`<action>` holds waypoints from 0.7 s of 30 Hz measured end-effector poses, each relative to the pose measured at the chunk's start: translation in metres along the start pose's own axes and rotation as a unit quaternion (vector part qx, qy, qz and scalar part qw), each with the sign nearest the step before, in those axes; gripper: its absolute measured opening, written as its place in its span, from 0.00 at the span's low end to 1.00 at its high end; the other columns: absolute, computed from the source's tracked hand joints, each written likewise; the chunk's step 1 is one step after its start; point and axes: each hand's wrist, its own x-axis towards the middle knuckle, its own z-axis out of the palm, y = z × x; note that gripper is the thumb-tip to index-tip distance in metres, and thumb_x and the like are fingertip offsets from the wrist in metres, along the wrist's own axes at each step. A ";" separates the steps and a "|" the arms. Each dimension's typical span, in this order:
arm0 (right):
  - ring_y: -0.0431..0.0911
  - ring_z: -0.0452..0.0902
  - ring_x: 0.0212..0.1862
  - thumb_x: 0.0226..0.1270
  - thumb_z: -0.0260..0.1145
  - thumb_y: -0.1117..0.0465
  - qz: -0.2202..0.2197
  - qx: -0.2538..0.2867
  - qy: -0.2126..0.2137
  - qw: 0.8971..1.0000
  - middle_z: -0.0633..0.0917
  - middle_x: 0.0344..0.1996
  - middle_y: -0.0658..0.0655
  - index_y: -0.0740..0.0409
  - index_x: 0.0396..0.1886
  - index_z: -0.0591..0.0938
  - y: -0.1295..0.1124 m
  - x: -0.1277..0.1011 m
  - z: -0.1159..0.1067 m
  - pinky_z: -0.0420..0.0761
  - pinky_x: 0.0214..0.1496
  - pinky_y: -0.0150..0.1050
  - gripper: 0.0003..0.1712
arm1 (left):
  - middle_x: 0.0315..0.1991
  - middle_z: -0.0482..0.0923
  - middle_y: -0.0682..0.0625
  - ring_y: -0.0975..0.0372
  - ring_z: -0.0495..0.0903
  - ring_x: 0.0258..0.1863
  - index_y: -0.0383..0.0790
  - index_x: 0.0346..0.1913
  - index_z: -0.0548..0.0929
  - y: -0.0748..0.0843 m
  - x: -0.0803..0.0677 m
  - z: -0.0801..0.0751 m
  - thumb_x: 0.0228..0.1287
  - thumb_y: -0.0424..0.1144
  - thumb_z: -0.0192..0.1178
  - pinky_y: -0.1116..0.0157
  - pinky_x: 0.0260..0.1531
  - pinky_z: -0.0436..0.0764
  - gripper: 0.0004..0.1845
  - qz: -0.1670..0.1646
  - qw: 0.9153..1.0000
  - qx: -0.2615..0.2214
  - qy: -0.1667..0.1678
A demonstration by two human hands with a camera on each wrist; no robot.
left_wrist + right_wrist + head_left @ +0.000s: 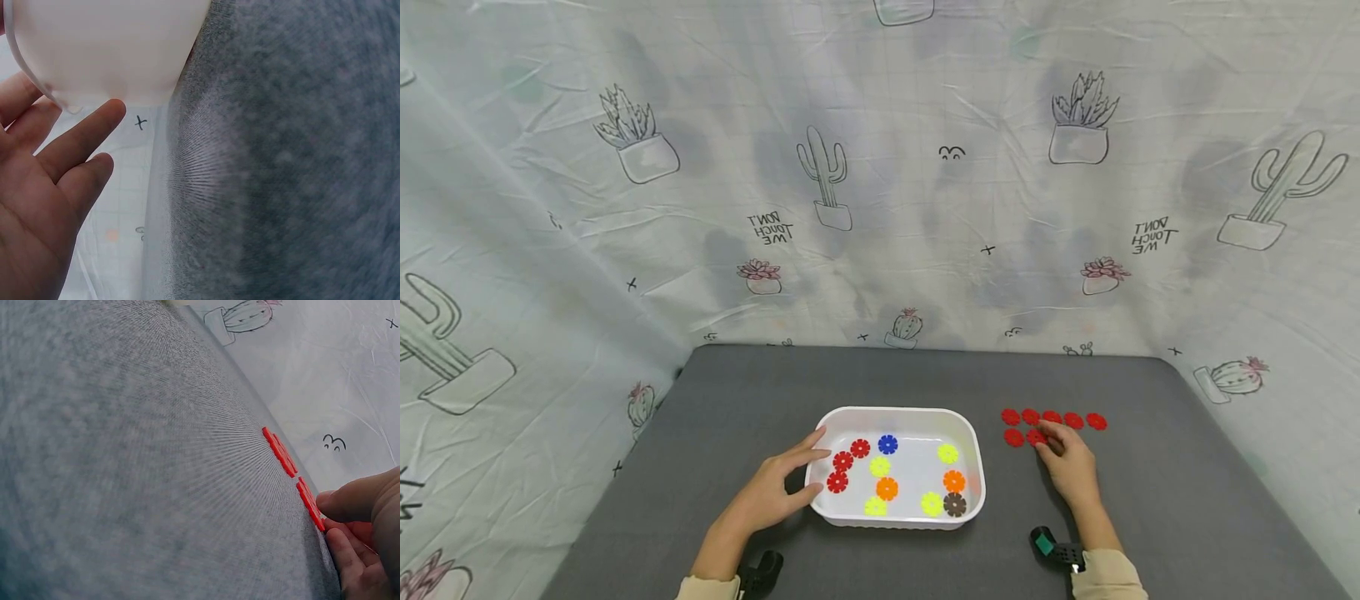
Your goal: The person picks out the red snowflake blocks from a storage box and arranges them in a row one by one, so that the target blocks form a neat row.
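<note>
Your right hand (1070, 463) rests on the grey worktop (1187, 500) to the right of the white tub (970, 433), its fingers (342, 503) curled together and pinching a red flower disc (1036, 437) in the near row. That disc lies flat on the worktop, just beside another red one (1014, 437), with a row of five red discs (1052, 417) close behind. Your left hand (778, 487) lies against the tub's left wall, fingers (81, 134) straight and spread, touching the rim. Inside the tub sit red, blue, yellow, orange and brown discs (887, 487), scattered apart.
</note>
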 end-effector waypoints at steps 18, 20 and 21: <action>0.56 0.72 0.52 0.54 0.66 0.60 -0.016 0.069 0.004 0.997 0.77 0.51 0.65 0.63 0.57 0.71 -0.003 -0.001 -0.002 0.64 0.45 0.10 0.29 | 0.66 0.60 0.55 0.59 0.66 0.61 0.47 0.56 0.75 0.002 -0.001 -0.001 0.55 0.44 0.60 0.52 0.55 0.69 0.23 -0.010 1.000 -0.010 -0.007; 0.56 0.73 0.52 0.55 0.66 0.60 -0.021 0.068 0.002 0.997 0.77 0.52 0.64 0.61 0.58 0.71 -0.006 -0.002 -0.003 0.66 0.44 0.12 0.30 | 0.66 0.60 0.55 0.59 0.66 0.61 0.47 0.56 0.75 0.001 -0.001 -0.001 0.55 0.44 0.60 0.52 0.55 0.69 0.23 -0.002 1.000 -0.006 -0.006; 0.56 0.73 0.52 0.55 0.66 0.60 -0.025 0.069 0.001 0.997 0.76 0.52 0.64 0.61 0.58 0.71 -0.009 -0.002 -0.004 0.67 0.45 0.13 0.30 | 0.66 0.60 0.54 0.59 0.66 0.61 0.47 0.55 0.75 0.001 -0.001 -0.001 0.55 0.44 0.60 0.52 0.55 0.69 0.23 0.002 1.000 -0.002 -0.005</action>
